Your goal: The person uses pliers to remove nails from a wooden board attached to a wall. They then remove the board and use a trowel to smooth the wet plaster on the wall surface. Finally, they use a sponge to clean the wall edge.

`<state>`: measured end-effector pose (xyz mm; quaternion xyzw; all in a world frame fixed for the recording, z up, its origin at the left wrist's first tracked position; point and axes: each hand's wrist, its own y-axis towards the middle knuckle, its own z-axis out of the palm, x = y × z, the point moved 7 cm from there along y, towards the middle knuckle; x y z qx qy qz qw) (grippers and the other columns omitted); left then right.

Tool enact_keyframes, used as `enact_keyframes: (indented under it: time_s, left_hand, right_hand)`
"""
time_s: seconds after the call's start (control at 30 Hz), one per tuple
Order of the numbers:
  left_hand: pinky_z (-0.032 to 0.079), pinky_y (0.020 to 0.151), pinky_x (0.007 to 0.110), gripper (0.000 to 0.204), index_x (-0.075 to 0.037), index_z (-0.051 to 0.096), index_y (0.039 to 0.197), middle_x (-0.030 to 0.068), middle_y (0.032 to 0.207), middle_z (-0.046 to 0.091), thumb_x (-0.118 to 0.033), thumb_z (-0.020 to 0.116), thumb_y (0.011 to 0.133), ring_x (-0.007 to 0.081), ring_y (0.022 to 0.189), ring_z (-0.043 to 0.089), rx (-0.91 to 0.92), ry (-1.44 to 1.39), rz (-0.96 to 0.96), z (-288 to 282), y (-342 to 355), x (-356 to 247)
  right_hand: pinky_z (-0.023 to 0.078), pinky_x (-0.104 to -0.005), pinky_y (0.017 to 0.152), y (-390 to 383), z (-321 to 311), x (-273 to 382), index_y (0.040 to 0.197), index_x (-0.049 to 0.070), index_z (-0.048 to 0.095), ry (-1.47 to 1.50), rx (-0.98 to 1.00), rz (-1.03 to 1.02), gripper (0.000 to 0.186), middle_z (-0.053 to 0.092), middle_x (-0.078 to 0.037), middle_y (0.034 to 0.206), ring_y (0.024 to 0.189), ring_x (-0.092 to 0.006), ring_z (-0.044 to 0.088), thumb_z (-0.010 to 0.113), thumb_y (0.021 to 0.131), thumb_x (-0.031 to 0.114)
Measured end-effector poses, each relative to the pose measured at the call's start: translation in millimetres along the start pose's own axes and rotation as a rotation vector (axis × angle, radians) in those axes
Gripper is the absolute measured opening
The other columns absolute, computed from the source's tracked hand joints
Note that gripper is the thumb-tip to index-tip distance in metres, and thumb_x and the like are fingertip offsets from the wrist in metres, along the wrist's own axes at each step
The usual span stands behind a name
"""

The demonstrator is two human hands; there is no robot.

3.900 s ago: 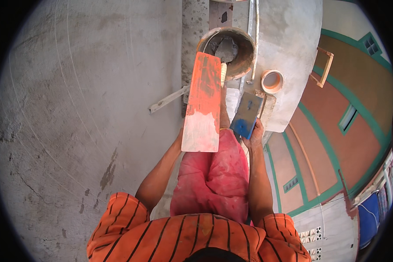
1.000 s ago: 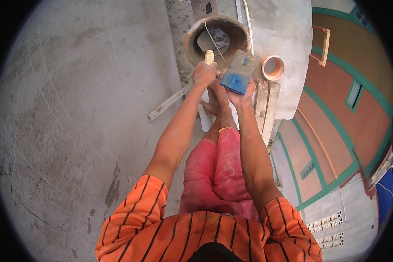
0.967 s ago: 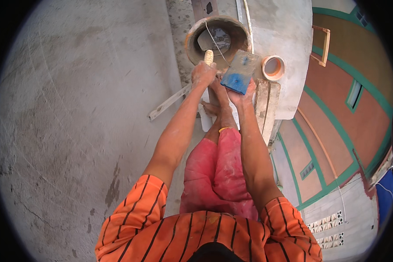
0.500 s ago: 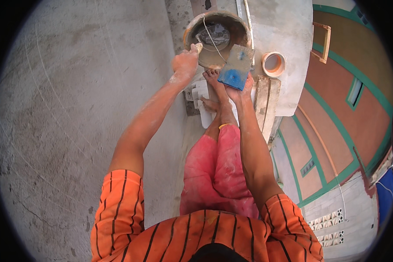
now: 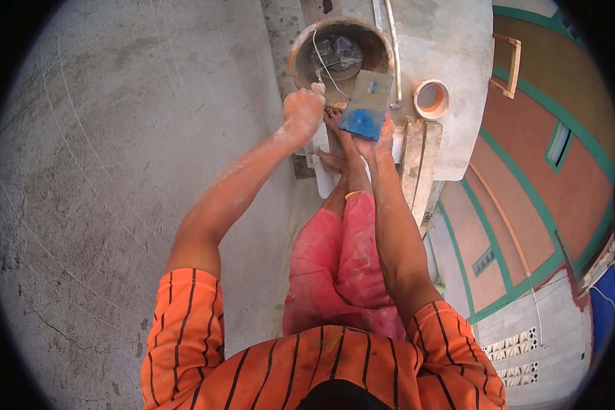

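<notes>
My left hand (image 5: 305,113) is closed around the pale handle of a trowel (image 5: 320,87) at the near-left rim of a round bucket (image 5: 296,58). The trowel's thin metal neck points into the bucket; its blade I cannot make out clearly. Wet grey mortar (image 5: 337,56) lies inside, and a thin pale wire handle crosses the opening. My right hand (image 5: 379,142) holds a blue plastering float (image 5: 363,123) from below, tilted beside the bucket's near-right side. Grey mortar smears cover the float's far part. Most of my right fingers are hidden under it.
A rough grey plastered wall (image 5: 137,137) fills the left. Right of the bucket stand a small orange-and-white round container (image 5: 431,99) and a white pipe (image 5: 393,55). Wooden planks (image 5: 419,154) lie beside my right forearm. My bare feet are just below the bucket.
My left hand has shifted slightly right and nearer to me, with the trowel handle now turned more upright at the rim. The float has barely moved.
</notes>
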<state>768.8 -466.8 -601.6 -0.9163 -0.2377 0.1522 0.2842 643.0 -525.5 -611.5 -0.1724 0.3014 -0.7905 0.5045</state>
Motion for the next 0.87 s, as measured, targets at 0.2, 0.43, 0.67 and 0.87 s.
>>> enact_keyframes:
  time_s: [0.2,0.43,0.67,0.87]
  left_hand:
    - [0.05,0.074,0.045,0.041,-0.003,0.051,0.117,0.0174,0.092,0.066,-0.026,0.056,0.083,0.0321,0.087,0.065,0.186,-0.222,-0.198,-9,-9,30]
    - [0.046,0.083,0.047,0.045,-0.003,0.053,0.116,0.0187,0.103,0.065,-0.034,0.058,0.083,0.0365,0.098,0.061,0.146,-0.621,-0.452,13,12,42]
    - [0.051,0.075,0.044,0.053,0.001,0.051,0.122,0.0214,0.095,0.066,-0.029,0.062,0.079,0.0342,0.089,0.065,0.125,-0.392,-0.341,11,27,12]
    - [0.053,0.069,0.04,0.068,0.002,0.041,0.133,0.0208,0.092,0.067,-0.022,0.066,0.074,0.0322,0.083,0.067,0.041,-0.098,-0.111,33,13,5]
  right_hand:
    - [0.045,-0.0598,0.087,-2,-3,4,0.116,0.004,0.053,-0.082,-0.089,-0.05,0.034,0.061,-0.017,0.104,0.095,-0.0344,0.06,0.036,0.094,0.024]
    - [0.047,-0.0575,0.087,-1,-2,-1,0.115,0.002,0.053,-0.111,-0.105,-0.027,0.034,0.061,-0.018,0.104,0.095,-0.0346,0.06,0.036,0.094,0.023]
    - [0.05,-0.0502,0.084,-4,-8,2,0.112,0.002,0.054,-0.235,-0.116,-0.093,0.03,0.062,-0.014,0.103,0.092,-0.0307,0.061,0.039,0.094,0.021]
    - [0.048,-0.0569,0.087,-2,-11,2,0.116,0.003,0.053,-0.154,-0.094,-0.073,0.031,0.061,-0.015,0.107,0.095,-0.0337,0.061,0.041,0.094,0.021]
